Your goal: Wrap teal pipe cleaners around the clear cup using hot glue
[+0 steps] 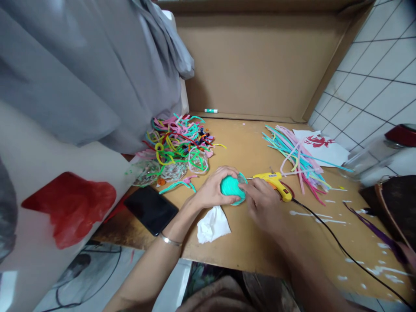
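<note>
My left hand (216, 188) wraps around a turquoise pipe-cleaner-covered round piece (230, 189), thumb below and fingers above. A clear, cup-like rim shows at its right end. My right hand (262, 201) is curled, with its fingertips pressed to that rim; whether a pipe cleaner end is pinched there is too small to tell. Just behind the right hand a yellow hot glue gun (271, 177) lies on the table, its nozzle pointing left at the piece. Below the left hand lies a crumpled white tissue (213, 225).
A tangled heap of coloured pipe cleaners (177, 136) and a black phone (151, 209) lie left. Straight pipe cleaners (295, 151), white paper with a red design (325, 145), a clear bottle (373, 154) and a brown bag (396, 208) are right. The gun's black cord (338, 242) crosses the table.
</note>
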`<control>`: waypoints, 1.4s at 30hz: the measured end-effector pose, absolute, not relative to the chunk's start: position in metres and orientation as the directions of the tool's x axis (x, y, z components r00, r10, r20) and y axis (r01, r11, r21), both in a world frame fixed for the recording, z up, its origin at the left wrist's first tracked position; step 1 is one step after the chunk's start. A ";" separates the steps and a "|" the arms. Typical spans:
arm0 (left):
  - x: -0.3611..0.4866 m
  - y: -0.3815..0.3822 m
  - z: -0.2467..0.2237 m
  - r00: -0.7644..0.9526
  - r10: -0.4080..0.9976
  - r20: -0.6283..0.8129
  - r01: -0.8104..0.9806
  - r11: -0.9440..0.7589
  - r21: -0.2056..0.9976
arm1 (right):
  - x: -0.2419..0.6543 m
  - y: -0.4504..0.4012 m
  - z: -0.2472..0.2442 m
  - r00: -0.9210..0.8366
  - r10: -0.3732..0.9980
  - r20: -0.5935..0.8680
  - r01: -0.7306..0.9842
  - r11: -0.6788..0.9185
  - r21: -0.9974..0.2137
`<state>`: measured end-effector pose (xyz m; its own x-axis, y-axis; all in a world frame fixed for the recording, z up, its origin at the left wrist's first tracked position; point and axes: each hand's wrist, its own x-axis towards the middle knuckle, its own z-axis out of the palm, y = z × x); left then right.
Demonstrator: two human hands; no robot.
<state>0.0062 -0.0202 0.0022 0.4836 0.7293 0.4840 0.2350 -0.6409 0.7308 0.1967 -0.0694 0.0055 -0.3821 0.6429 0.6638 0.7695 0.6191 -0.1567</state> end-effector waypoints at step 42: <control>0.001 -0.020 0.003 0.440 0.825 0.355 0.254 -0.494 0.832 | 0.196 -0.049 -0.012 -0.013 0.933 0.359 0.178 0.356 -0.918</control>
